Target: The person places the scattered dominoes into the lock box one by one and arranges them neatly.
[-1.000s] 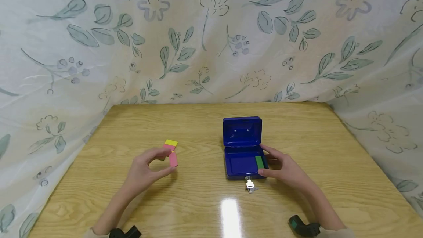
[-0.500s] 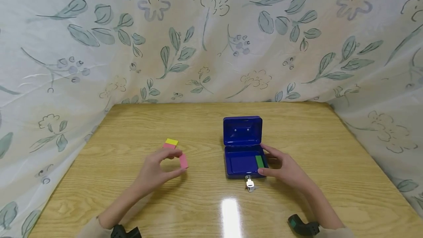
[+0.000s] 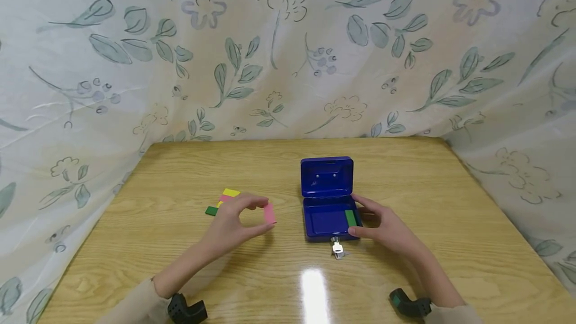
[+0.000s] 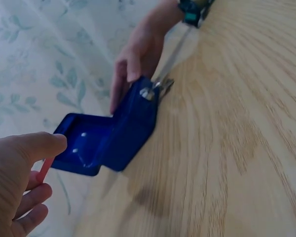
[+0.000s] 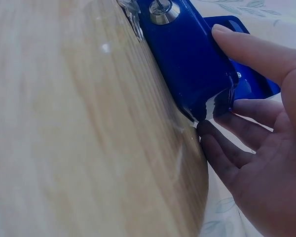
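My left hand (image 3: 229,224) pinches a small flat pink block (image 3: 269,213) between thumb and fingers, above the table to the left of a blue cash box (image 3: 319,238). The block's red-pink edge (image 4: 45,169) shows under the thumb in the left wrist view. The cash box stands with its lid (image 3: 327,177) raised and keys (image 3: 337,249) in the front lock. One green block (image 3: 350,218) lies inside, along the right wall. My right hand (image 3: 389,226) holds the box's right side, thumb on the front rim (image 5: 222,37) and fingers at the side wall.
Left of the box, partly behind my left hand, lie several blocks: a yellow block (image 3: 231,192), a pink block (image 3: 224,198) and a dark green block (image 3: 210,211). A floral cloth (image 3: 279,89) hangs behind the wooden table (image 3: 189,164).
My left hand has carried the pink block rightward toward the box, uncovering more of the blocks on the left. My right hand stays on the box.
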`<state>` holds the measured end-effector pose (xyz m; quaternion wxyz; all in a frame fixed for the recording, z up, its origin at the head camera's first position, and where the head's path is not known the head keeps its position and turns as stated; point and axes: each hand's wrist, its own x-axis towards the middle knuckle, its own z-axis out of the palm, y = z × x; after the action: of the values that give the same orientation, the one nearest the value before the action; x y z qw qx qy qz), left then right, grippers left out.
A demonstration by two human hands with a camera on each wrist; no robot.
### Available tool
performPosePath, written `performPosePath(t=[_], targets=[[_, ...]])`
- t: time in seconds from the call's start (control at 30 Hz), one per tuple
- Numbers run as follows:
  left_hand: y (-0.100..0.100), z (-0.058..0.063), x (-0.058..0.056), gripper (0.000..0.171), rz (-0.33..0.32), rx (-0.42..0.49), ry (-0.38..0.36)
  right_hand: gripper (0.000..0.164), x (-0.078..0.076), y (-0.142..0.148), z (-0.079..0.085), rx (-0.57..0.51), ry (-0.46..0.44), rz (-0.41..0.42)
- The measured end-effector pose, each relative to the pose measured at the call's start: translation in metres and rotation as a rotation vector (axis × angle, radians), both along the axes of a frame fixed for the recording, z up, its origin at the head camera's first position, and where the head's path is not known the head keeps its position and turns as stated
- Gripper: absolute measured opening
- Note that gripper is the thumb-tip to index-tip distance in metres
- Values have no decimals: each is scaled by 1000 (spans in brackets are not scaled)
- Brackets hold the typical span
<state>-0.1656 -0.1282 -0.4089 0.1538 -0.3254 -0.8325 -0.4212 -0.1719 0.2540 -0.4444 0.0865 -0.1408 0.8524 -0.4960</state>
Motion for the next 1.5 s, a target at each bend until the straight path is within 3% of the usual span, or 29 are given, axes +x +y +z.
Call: performPosePath(t=[0.3,0.83,1.5], targets=[[15,6,-4,46,11,-44,4,84,1,-1,2,-6,0,10],[40,15,-13,42,-81,-61,114,84,6,-1,3,-8,3,3],[74,11,-9,43,-107,-50,85,85,9,2,-2,9,6,1]])
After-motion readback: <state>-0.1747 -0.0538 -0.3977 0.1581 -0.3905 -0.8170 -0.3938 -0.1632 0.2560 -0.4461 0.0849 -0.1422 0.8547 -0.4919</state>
